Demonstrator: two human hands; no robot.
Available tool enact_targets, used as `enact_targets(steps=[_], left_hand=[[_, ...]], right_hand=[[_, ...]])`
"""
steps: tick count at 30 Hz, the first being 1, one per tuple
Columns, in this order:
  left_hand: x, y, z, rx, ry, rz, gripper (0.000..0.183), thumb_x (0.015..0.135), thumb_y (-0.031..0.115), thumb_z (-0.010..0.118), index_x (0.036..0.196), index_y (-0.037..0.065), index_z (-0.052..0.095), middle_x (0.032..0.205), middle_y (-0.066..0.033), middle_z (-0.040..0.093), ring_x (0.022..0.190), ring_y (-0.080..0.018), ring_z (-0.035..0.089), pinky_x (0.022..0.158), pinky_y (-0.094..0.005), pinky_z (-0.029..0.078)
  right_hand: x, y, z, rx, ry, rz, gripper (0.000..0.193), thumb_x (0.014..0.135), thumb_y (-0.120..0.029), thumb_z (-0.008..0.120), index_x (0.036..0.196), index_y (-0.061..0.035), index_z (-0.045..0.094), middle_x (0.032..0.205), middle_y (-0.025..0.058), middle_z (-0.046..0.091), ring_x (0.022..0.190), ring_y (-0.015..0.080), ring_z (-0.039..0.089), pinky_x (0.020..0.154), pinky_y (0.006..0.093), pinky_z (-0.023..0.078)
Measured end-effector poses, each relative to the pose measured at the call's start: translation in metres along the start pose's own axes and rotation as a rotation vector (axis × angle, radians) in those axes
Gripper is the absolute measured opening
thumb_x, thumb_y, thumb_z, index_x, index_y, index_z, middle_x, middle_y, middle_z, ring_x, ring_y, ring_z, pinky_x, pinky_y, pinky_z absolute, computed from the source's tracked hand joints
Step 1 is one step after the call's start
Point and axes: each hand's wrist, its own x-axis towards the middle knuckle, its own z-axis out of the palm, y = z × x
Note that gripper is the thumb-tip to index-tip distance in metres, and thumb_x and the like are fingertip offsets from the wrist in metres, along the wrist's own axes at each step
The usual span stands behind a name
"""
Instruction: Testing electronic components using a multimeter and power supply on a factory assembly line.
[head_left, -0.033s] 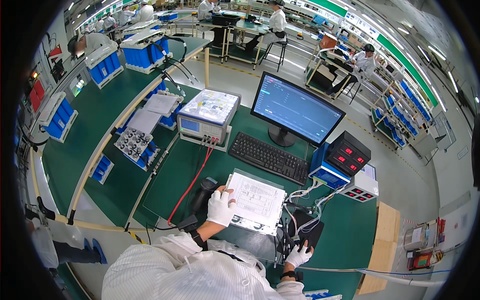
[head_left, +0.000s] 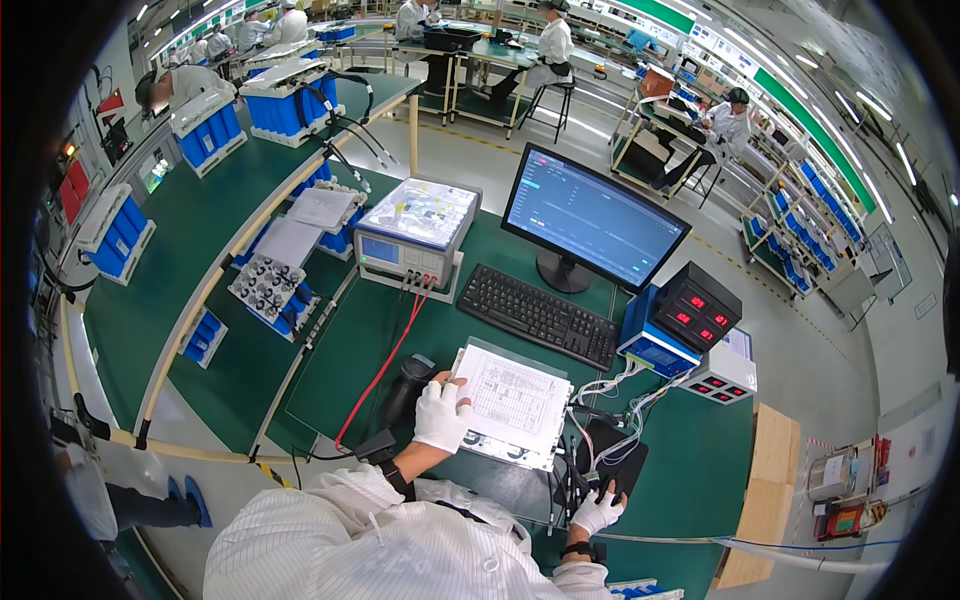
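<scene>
My left hand (head_left: 442, 415), in a white glove with bare fingertips, lies on the left edge of a printed sheet (head_left: 512, 397), fingers spread. Under the sheet is a pale block with a metallic front edge (head_left: 500, 450). Beside that hand stands a dark handheld scanner (head_left: 408, 388). My right hand (head_left: 598, 512), gloved the same way, curls over a dark computer mouse, mostly hidden, at the lower edge of a black mouse pad (head_left: 625, 462). White and black wires (head_left: 585, 455) run between the block and the pad.
Beyond the sheet are a keyboard (head_left: 540, 315) and a lit monitor (head_left: 595, 215). A bench instrument (head_left: 415, 235) with red leads stands left; boxes with red digits (head_left: 697, 308) stand right. Blue battery packs (head_left: 290, 105) sit on the left bench. Several people in white work farther off.
</scene>
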Motion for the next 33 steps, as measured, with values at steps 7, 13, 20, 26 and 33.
enact_targets(steps=[7,13,20,26,33], left_hand=[[0.001,-0.005,0.002,0.082,0.040,0.084,0.031,0.075,0.019,0.063,0.104,0.013,0.057,0.109,-0.0117,0.053,0.089,-0.0326,0.055,0.073,-0.0451,0.046],[-0.004,-0.002,-0.001,0.042,0.026,0.036,0.030,0.078,0.021,0.060,0.106,0.011,0.058,0.114,-0.0123,0.053,0.092,-0.0318,0.056,0.076,-0.0442,0.047],[-0.006,-0.002,0.001,0.048,0.033,0.022,0.030,0.078,0.020,0.060,0.106,0.009,0.059,0.116,-0.0120,0.053,0.095,-0.0311,0.055,0.079,-0.0433,0.046],[-0.007,-0.004,0.002,0.018,0.027,0.007,0.031,0.079,0.020,0.060,0.107,0.009,0.059,0.116,-0.0117,0.053,0.098,-0.0311,0.055,0.083,-0.0430,0.045],[-0.007,-0.005,0.003,0.029,0.036,0.000,0.031,0.078,0.021,0.061,0.106,0.010,0.059,0.115,-0.0110,0.053,0.096,-0.0309,0.055,0.081,-0.0432,0.046]], right_hand=[[0.003,-0.005,-0.006,-0.052,0.015,-0.027,0.050,0.071,-0.013,0.069,0.120,-0.0172,0.059,0.116,0.0184,0.049,0.104,0.0351,0.051,0.087,0.0421,0.045],[0.004,-0.014,-0.020,-0.099,0.057,-0.128,0.054,0.075,-0.042,0.073,0.120,-0.0152,0.058,0.115,0.0192,0.052,0.102,0.0374,0.053,0.082,0.0507,0.047],[0.003,-0.008,-0.019,-0.114,-0.003,-0.047,0.059,0.076,-0.048,0.068,0.125,-0.0168,0.054,0.114,0.0170,0.052,0.103,0.0362,0.051,0.082,0.0499,0.046],[0.003,-0.005,-0.014,-0.123,-0.018,-0.022,0.059,0.077,-0.048,0.067,0.126,-0.0189,0.052,0.116,0.0175,0.051,0.103,0.0365,0.051,0.080,0.0517,0.045],[0.004,-0.007,-0.016,-0.100,0.010,-0.036,0.058,0.076,-0.048,0.068,0.122,-0.0166,0.054,0.114,0.0173,0.052,0.102,0.0369,0.052,0.078,0.0511,0.046]])
